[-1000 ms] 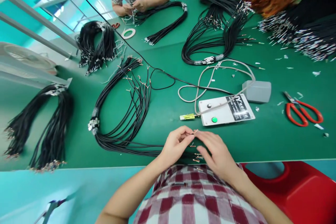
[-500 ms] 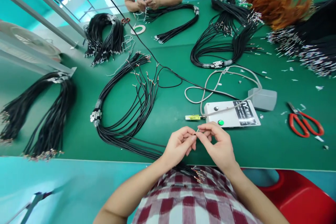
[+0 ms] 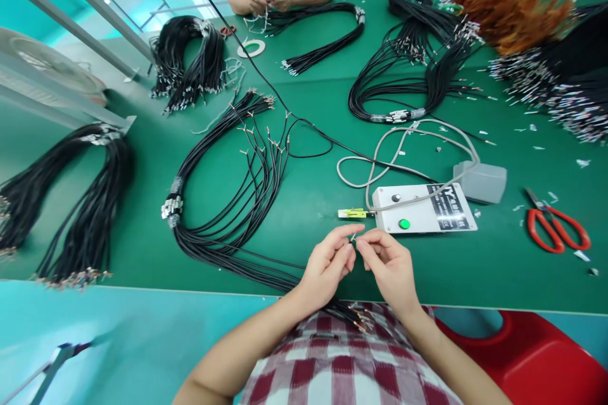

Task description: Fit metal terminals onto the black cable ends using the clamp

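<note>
My left hand (image 3: 330,259) and my right hand (image 3: 386,262) meet over the table's front edge. Between thumb and fingers, the left pinches the end of a black cable, whose thin pale wire tip (image 3: 353,237) pokes up. The right hand's thumb and forefinger are closed at that same wire tip; whether they hold a separate wire is too small to tell. A bundle of black cables (image 3: 228,259) runs under my left wrist, its stripped copper ends (image 3: 358,317) hanging by my lap. Just beyond my hands sits a white control box (image 3: 413,218) with a green button and a yellow-green clip (image 3: 352,213).
Red-handled pliers (image 3: 555,228) lie right, beside a grey adapter (image 3: 482,181). More cable bundles (image 3: 187,57) are at left and back. A roll of tape (image 3: 251,48) lies near a co-worker's hands (image 3: 270,1). An orange feathery duster (image 3: 513,16) lies back right.
My left forefinger has lifted and straightened above the wire tip. My right hand has shifted slightly left and down. The view has moved a little.
</note>
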`<state>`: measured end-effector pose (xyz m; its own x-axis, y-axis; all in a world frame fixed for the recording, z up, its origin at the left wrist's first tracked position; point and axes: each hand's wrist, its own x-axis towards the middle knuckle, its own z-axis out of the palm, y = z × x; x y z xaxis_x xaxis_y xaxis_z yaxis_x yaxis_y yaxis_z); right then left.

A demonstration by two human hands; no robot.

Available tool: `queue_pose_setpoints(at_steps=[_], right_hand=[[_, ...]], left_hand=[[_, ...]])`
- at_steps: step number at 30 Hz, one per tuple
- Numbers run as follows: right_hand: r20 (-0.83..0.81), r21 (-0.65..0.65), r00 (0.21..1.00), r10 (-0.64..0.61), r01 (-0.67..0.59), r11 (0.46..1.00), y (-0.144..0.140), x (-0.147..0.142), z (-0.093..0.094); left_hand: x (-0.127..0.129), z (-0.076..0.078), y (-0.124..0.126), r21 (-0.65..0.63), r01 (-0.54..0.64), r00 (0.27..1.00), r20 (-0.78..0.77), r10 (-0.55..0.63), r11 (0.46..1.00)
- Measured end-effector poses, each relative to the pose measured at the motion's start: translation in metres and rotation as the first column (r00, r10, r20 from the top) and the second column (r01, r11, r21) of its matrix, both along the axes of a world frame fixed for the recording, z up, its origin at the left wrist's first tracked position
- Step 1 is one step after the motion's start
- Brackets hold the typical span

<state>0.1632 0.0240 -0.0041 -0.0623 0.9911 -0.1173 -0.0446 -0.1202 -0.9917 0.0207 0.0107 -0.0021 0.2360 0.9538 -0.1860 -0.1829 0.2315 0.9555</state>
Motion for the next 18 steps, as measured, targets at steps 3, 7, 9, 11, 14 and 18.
queue_pose_setpoints(at_steps=[3, 7, 9, 11, 14, 18], right_hand=[[0.106, 0.095, 0.994, -0.026, 0.016, 0.995, -0.002, -0.001, -0.001], [0.316, 0.340, 0.945, -0.086, -0.028, 0.940, -0.004, 0.000, -0.002], [0.384, 0.415, 0.918, -0.101, -0.074, 0.907, -0.004, 0.001, -0.002], [0.451, 0.470, 0.883, -0.127, -0.115, 0.875, -0.004, 0.004, -0.002], [0.565, 0.539, 0.804, -0.186, -0.189, 0.821, -0.003, 0.011, -0.003], [0.678, 0.572, 0.686, -0.265, -0.264, 0.777, -0.002, 0.020, -0.002]], left_hand=[[0.002, 0.002, 0.000, -0.042, -0.032, 0.998, 0.045, 0.034, 0.999], [0.007, 0.002, 0.004, -0.004, -0.226, 0.974, 0.010, 0.226, 0.974], [0.008, 0.000, 0.006, 0.000, -0.290, 0.957, -0.024, 0.290, 0.957], [0.007, -0.001, 0.007, 0.052, -0.291, 0.949, -0.112, 0.295, 0.955], [0.004, 0.000, 0.007, 0.281, -0.178, 0.893, -0.356, 0.274, 0.943], [-0.002, 0.000, 0.008, 0.418, -0.021, 0.834, -0.494, 0.247, 0.908]])
